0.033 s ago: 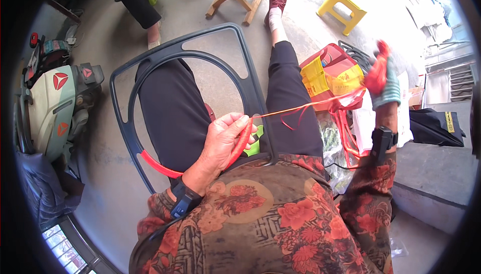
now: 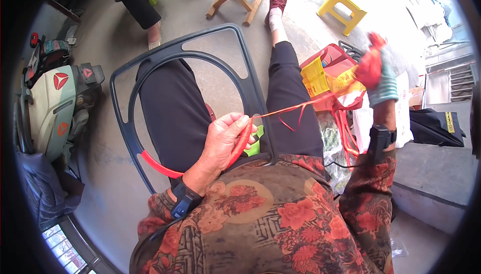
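Grey frame sits over the lap, red wrap along its inner rim, and the bare left hand is pinching the end of that wrap. Red cord runs pretty straight past the shopping bag to the gloved right hand, blurry but looks closed on it. If that pinch slips, I reckon the coils could loosen; dangling strands might tangle.

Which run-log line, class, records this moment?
Left hand: gripping red-wrapped frame; Gloved right hand: holding red bundle; Red strand: stretched between hands
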Tool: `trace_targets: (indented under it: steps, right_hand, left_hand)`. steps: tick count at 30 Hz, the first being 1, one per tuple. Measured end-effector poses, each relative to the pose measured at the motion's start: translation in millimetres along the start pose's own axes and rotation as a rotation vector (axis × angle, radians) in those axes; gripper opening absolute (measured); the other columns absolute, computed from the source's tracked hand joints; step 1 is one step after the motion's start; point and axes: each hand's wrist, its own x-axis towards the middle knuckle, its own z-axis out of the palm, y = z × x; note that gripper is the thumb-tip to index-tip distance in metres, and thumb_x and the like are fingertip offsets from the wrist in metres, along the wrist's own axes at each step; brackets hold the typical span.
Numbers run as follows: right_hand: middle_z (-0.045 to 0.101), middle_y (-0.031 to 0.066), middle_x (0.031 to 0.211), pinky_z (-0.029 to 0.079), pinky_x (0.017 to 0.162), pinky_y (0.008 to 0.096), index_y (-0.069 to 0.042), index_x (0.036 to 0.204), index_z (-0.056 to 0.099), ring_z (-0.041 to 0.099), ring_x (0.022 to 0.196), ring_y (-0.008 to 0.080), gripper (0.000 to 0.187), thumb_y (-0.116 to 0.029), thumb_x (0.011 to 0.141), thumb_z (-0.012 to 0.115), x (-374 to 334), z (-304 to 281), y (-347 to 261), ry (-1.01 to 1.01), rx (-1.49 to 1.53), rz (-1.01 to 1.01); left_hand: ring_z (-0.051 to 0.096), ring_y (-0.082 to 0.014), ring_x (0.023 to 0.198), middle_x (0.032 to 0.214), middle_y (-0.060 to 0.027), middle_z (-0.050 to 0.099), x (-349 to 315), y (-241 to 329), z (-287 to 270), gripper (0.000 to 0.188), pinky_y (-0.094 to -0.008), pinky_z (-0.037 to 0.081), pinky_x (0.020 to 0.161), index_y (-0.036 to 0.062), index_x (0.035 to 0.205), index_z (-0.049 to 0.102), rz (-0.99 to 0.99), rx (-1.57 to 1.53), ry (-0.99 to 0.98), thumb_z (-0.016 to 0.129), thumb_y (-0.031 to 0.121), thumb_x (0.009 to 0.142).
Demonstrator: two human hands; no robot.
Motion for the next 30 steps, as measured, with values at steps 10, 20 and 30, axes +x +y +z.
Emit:
trace_targets:
  steps: [10, 20, 30]
  right_hand:
    - [0.064, 0.0061, 0.107, 0.036, 0.106, 0.0469, -0.008, 0.088, 0.072, 0.057, 0.112, 0.0228, 0.022, -0.019, 0.071, 0.064, -88.7, 182.9, 108.7, -1.210, -1.442, -1.586]
    - [0.058, 0.0119, 0.118, 0.038, 0.102, 0.0475, -0.009, 0.100, 0.062, 0.049, 0.124, 0.0305, 0.033, -0.017, 0.070, 0.071, -80.1, 160.4, 89.3, -1.143, -1.310, -1.281]
    - [0.060, 0.0083, 0.119, 0.038, 0.103, 0.0525, -0.015, 0.103, 0.066, 0.054, 0.121, 0.0305, 0.038, -0.018, 0.066, 0.075, -120.9, 79.8, 105.0, -1.153, -1.288, -1.244]
  left_hand:
    - [0.062, -0.0083, 0.085, 0.099, -0.0060, 0.068, 1.5, -5.8, 1.0, 0.021, -0.0224, 0.050, 0.076, -0.0030, 0.103, 0.065, 0.195, 0.240, 0.172, 0.068, 0.015, 0.092]
    - [0.065, -0.0108, 0.072, 0.092, -0.0098, 0.068, -2.8, 4.7, 2.8, 0.027, -0.0246, 0.055, 0.059, -0.0030, 0.112, 0.056, 0.188, 0.304, 0.064, 0.055, 0.021, 0.098]
    - [0.065, -0.0157, 0.096, 0.121, -0.0085, 0.058, 6.2, 1.0, 9.6, 0.037, -0.0294, 0.054, 0.087, -0.0005, 0.134, 0.045, 0.294, 0.094, -0.189, 0.047, 0.018, 0.103]
